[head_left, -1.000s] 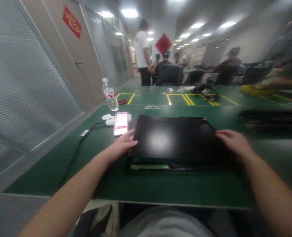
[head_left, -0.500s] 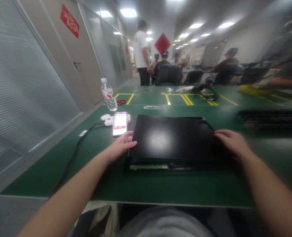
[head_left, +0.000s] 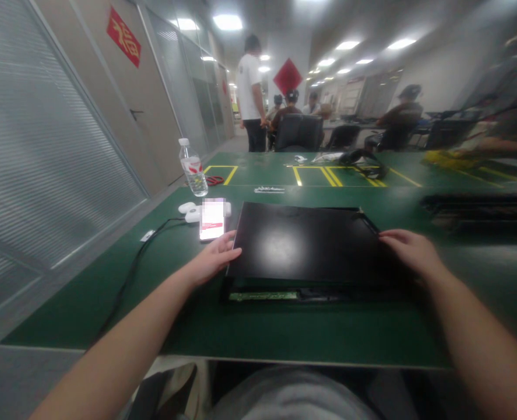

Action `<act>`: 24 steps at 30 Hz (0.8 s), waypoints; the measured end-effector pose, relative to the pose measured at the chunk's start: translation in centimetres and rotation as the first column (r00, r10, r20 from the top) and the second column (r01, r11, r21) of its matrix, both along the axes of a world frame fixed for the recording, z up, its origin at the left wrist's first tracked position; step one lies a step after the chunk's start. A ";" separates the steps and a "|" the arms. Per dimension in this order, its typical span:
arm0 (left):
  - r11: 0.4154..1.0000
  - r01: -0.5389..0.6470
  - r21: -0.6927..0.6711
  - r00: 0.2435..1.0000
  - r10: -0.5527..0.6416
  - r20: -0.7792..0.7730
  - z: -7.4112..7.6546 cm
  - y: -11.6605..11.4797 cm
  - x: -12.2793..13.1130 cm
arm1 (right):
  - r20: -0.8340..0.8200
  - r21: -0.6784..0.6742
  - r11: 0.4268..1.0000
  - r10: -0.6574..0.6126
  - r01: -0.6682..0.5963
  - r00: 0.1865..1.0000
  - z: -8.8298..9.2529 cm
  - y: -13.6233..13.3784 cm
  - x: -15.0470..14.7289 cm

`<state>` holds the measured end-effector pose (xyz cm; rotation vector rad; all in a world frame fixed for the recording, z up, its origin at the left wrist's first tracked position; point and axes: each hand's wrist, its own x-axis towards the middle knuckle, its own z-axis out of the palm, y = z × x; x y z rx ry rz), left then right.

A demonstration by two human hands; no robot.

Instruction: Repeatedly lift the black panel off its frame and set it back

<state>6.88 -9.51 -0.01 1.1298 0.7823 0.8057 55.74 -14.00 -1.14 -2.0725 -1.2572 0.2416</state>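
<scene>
A flat black panel point(head_left: 302, 242) lies on the green table mat point(head_left: 284, 326), its near edge raised a little above a frame with a green circuit strip point(head_left: 264, 296). My left hand point(head_left: 212, 259) grips the panel's left edge, fingers curled around it. My right hand point(head_left: 413, 252) holds the right edge, fingers laid over the top and closed on it.
A lit phone point(head_left: 211, 224), white chargers point(head_left: 190, 211) with a black cable point(head_left: 129, 277), a water bottle point(head_left: 193, 167) and red scissors point(head_left: 214, 180) sit to the left. Another black panel point(head_left: 481, 209) lies at right. Several people sit and stand behind the table.
The view shifted slightly; both hands stay on the panel's edges, and the panel's near edge looks marginally higher.
</scene>
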 end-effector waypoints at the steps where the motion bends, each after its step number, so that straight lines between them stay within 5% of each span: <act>1: 1.000 -0.003 -0.003 1.000 0.003 -0.003 0.0 0.0 0.0 | -0.001 0.000 1.000 -0.001 0.001 1.000 0.0 0.0 0.0; 24: 1.000 0.009 -0.002 1.000 -0.009 0.008 0.4 -0.2 -0.1 | 0.020 -0.020 1.000 0.009 -0.008 1.000 -0.1 0.1 0.4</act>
